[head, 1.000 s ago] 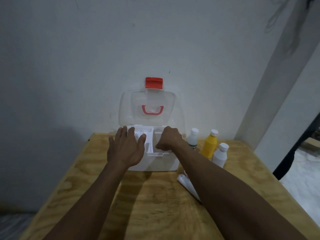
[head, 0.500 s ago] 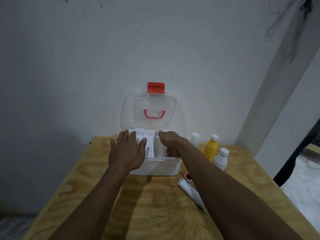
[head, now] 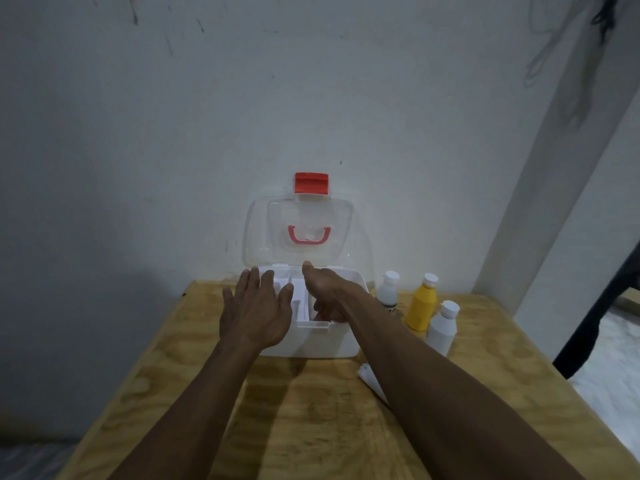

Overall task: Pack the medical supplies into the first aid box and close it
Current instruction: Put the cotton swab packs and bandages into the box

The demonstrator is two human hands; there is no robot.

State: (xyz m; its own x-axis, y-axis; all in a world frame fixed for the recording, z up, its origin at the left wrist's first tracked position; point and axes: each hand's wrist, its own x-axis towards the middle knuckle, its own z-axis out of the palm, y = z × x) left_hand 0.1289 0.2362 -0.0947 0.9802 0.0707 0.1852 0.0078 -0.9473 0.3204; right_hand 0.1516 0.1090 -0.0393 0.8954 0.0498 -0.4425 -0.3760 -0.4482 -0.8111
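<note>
The white first aid box (head: 311, 344) stands on the wooden table (head: 311, 427) against the wall, its clear lid (head: 301, 216) upright with a red latch (head: 311, 182) on top. My left hand (head: 254, 313) lies flat over the box's left side, fingers apart, holding nothing. My right hand (head: 329, 292) reaches down into the right compartment with its fingers curled out of sight. Right of the box stand a small clear bottle (head: 388, 292), a yellow bottle (head: 421, 306) and a white bottle (head: 443, 327). A white tube (head: 372, 379) lies partly under my right forearm.
A white divider tray sits inside the box between my hands. The grey wall rises directly behind the lid. The table's right edge drops to a pale floor, with a dark post standing there.
My right hand has gone from the box's front rim deeper into the right compartment. My left hand has stayed over the left side. The view has tilted slightly.
</note>
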